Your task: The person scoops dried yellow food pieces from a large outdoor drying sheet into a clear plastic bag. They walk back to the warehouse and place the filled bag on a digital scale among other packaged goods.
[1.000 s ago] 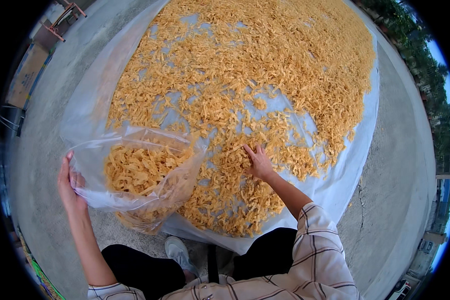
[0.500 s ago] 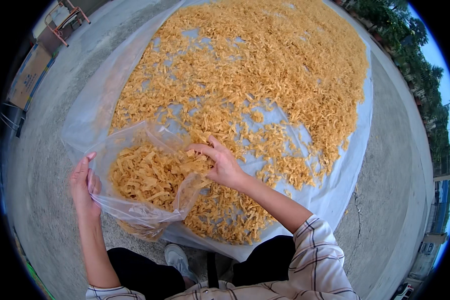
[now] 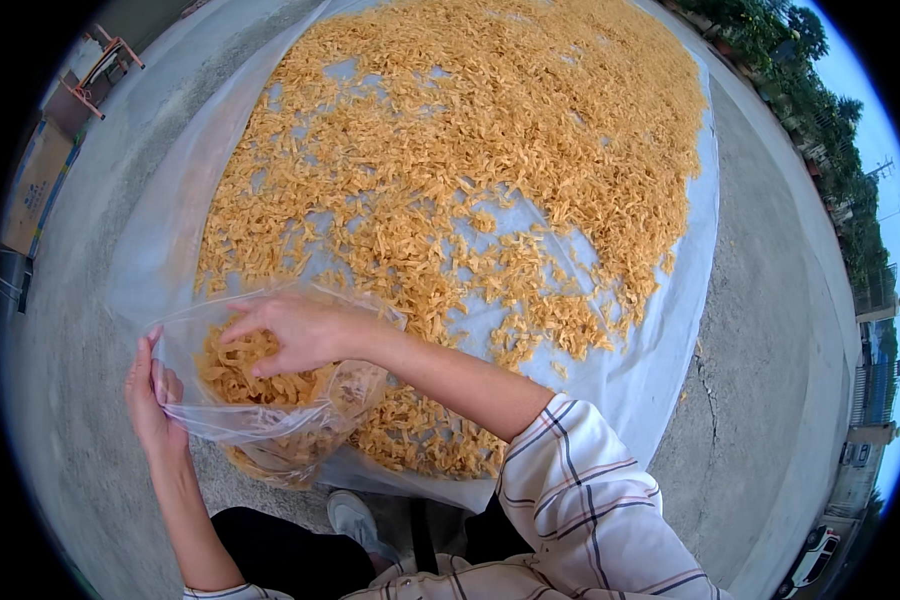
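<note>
We mark the clear plastic bag [image 3: 225, 425] at about 8 o'clock in the view, beside the near-left part of the pale sheet [image 3: 665, 335], its mouth stretched roughly from 8 to 2. Left hand [image 3: 153, 395] has the rim pinched, thumb and fingers on the film at the 9 o'clock side. Right hand [image 3: 295, 335] is inside the mouth, palm down, fingers and thumb spread over the bagged yellow strips [image 3: 270, 388]; we can't tell if any cling to the fingers. Key relation: the loose yellow strips [image 3: 470, 130] lie mainly at 1 to 2 o'clock from the right hand, the nearer one, their spread running long toward 12; a smaller patch sits at 4.
</note>
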A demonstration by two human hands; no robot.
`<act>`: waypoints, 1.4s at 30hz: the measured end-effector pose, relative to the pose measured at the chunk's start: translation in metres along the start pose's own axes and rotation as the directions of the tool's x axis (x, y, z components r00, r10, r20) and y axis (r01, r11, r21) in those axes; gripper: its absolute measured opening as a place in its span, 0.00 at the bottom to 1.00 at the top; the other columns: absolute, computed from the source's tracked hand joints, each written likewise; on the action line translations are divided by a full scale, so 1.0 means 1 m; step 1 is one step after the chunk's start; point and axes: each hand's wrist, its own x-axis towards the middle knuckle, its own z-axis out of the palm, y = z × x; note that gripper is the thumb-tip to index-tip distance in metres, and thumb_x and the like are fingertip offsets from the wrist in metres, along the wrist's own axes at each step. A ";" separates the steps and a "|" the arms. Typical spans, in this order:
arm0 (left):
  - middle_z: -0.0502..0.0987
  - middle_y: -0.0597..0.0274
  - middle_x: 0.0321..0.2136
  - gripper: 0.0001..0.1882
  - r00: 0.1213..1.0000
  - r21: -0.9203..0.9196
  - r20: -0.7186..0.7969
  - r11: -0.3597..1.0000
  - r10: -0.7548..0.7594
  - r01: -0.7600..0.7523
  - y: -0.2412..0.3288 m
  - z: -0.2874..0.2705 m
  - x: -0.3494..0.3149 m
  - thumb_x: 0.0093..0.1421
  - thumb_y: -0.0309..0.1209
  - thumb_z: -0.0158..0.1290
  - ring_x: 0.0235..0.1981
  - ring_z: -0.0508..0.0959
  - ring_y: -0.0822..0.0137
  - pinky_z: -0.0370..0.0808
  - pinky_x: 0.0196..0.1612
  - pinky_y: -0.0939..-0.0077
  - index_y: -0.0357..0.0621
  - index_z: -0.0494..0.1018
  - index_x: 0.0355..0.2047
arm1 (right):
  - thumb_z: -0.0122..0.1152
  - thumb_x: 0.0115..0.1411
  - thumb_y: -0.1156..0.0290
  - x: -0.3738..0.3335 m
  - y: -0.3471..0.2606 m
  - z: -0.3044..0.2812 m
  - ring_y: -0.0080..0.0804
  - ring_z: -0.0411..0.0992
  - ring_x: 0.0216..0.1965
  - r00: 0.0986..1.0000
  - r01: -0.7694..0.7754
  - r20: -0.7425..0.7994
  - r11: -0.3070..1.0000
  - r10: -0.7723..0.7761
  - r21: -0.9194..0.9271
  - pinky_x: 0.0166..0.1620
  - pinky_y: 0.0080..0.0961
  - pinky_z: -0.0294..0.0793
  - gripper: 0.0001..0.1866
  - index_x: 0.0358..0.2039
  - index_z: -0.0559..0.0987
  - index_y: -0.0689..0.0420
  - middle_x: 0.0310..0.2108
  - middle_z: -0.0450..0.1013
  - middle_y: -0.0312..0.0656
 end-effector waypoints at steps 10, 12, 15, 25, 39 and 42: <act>0.53 0.78 0.07 0.15 0.994 0.001 0.113 1.000 -0.001 0.001 -0.009 -0.004 0.012 0.62 0.34 0.45 0.07 0.48 0.85 0.44 0.10 0.87 0.34 0.71 0.41 | 0.71 0.39 0.55 -0.319 0.126 -0.027 0.57 0.46 0.60 0.571 -0.812 -0.555 0.516 0.606 -0.272 0.57 0.44 0.56 0.54 0.62 0.47 0.50 0.59 0.44 0.60; 0.53 0.79 0.06 0.14 0.992 0.006 0.123 1.000 0.002 -0.003 -0.006 -0.008 0.013 0.62 0.34 0.45 0.06 0.50 0.86 0.46 0.09 0.88 0.35 0.71 0.40 | 0.72 0.35 0.49 -0.363 0.123 0.030 0.63 0.37 0.62 0.510 -0.859 -0.579 0.412 0.636 -0.305 0.57 0.50 0.51 0.62 0.63 0.39 0.47 0.61 0.34 0.64; 0.53 0.78 0.07 0.14 0.998 0.019 0.069 1.000 0.011 -0.013 -0.006 -0.006 0.014 0.62 0.34 0.45 0.07 0.47 0.85 0.43 0.10 0.87 0.35 0.72 0.40 | 0.69 0.35 0.45 -0.409 0.104 0.116 0.59 0.33 0.63 0.581 -0.805 -0.383 0.437 0.719 -0.401 0.55 0.57 0.49 0.60 0.63 0.44 0.49 0.62 0.31 0.61; 0.53 0.78 0.08 0.13 0.997 0.108 -0.013 0.992 0.072 -0.070 -0.013 0.003 0.018 0.62 0.34 0.46 0.07 0.49 0.85 0.46 0.10 0.88 0.37 0.72 0.38 | 0.64 0.43 0.51 -0.383 0.115 0.166 0.47 0.36 0.65 0.839 -0.091 0.328 0.705 0.435 -0.704 0.56 0.55 0.49 0.43 0.60 0.54 0.34 0.65 0.35 0.43; 0.54 0.78 0.07 0.13 0.998 0.106 0.055 0.993 0.044 -0.050 -0.005 0.002 0.004 0.62 0.33 0.45 0.07 0.49 0.84 0.44 0.10 0.86 0.36 0.72 0.37 | 0.58 0.48 0.63 -0.184 0.157 0.193 0.41 0.40 0.64 0.824 0.429 0.565 0.705 -0.048 -0.565 0.61 0.49 0.45 0.33 0.55 0.60 0.44 0.62 0.44 0.46; 0.54 0.78 0.07 0.13 0.998 0.097 0.052 0.995 0.032 -0.037 -0.008 -0.001 0.006 0.62 0.33 0.45 0.07 0.49 0.84 0.44 0.10 0.86 0.36 0.72 0.37 | 0.60 0.45 0.63 -0.169 0.154 0.174 0.39 0.45 0.62 0.781 0.243 0.602 0.807 0.165 -0.537 0.60 0.54 0.42 0.27 0.48 0.67 0.47 0.58 0.53 0.44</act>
